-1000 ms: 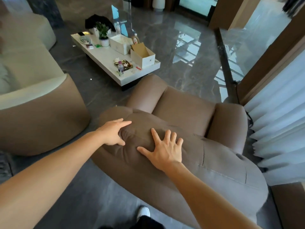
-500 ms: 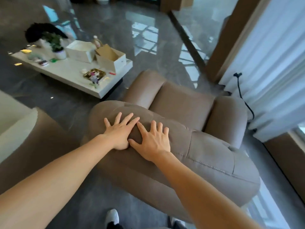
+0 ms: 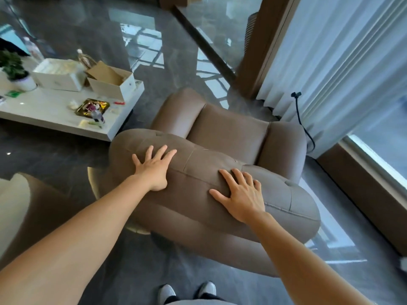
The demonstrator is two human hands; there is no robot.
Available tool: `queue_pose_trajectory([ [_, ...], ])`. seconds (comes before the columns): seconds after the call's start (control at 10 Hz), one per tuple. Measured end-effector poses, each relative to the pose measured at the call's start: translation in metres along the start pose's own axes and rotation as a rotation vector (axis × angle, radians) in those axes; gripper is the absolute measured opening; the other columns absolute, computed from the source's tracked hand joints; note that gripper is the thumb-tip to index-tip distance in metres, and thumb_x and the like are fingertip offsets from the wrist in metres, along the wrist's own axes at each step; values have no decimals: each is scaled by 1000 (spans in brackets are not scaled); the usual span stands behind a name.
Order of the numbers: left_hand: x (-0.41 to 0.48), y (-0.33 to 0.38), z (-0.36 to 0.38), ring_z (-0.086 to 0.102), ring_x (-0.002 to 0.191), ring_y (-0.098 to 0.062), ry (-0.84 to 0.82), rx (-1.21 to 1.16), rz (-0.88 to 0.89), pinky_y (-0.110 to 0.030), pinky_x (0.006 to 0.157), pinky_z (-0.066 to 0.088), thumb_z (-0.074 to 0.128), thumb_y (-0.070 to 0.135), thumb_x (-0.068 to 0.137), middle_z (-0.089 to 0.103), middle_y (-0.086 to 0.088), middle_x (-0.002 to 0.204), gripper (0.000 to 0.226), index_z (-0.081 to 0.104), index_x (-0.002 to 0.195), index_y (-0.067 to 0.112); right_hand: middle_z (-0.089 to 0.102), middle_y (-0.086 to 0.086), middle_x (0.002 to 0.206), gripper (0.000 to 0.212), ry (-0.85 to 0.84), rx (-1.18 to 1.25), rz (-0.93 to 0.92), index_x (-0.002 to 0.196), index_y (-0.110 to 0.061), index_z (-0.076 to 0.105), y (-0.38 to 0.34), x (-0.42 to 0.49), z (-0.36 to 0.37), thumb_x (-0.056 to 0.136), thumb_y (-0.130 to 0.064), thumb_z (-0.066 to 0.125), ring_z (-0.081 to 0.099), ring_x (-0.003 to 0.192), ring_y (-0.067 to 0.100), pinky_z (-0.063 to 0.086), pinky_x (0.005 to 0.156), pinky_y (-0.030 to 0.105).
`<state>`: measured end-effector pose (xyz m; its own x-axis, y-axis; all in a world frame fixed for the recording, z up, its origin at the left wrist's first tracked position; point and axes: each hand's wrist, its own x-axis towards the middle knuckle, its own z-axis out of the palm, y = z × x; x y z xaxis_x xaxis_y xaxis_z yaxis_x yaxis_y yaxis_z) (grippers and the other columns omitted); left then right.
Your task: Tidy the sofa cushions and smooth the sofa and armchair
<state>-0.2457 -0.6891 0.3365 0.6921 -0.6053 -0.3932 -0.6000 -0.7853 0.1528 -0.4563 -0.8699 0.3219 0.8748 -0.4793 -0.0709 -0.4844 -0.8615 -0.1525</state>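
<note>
A taupe padded armchair (image 3: 229,133) stands in front of me, seen from behind its backrest. My left hand (image 3: 154,168) lies flat, fingers spread, on the left part of the backrest top (image 3: 198,172). Flat on the right part of the same backrest rests my right hand (image 3: 242,194), fingers apart. Neither hand holds anything. Part of the sofa (image 3: 28,208), brown with a cream top, shows at the lower left edge.
A white coffee table (image 3: 55,115) at the left carries boxes, a potted plant, a bottle and a snack tray. White curtains (image 3: 343,62) and a black cable (image 3: 301,119) hang right of the armchair. Glossy grey floor surrounds it; my shoes (image 3: 187,291) are below.
My hands were together at the left of the backrest; they have now slid apart, the right hand moving far to the right. The view shifted right.
</note>
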Motion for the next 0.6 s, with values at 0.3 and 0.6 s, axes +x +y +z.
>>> queue_pose_trajectory([
  [0.3, -4, 0, -10, -6, 149, -37, -41, 86, 6, -71, 111, 9, 51, -5, 73, -5, 3, 165, 104, 1, 153, 38, 40, -3, 148, 82, -89, 26, 40, 144, -48, 24, -13, 0, -11, 75, -92, 13, 31, 134, 28, 27, 109, 48],
  [0.6, 10, 72, -104, 69, 90, -27, -250, 90, 206, -37, 73, 61, 52, 22, 80, 70, -10, 113, 32, 70, 107, 24, 57, 11, 134, 47, -475, 73, 77, 136, -24, 56, -5, 37, -99, 95, -45, 55, 52, 124, 31, 45, 89, 34],
])
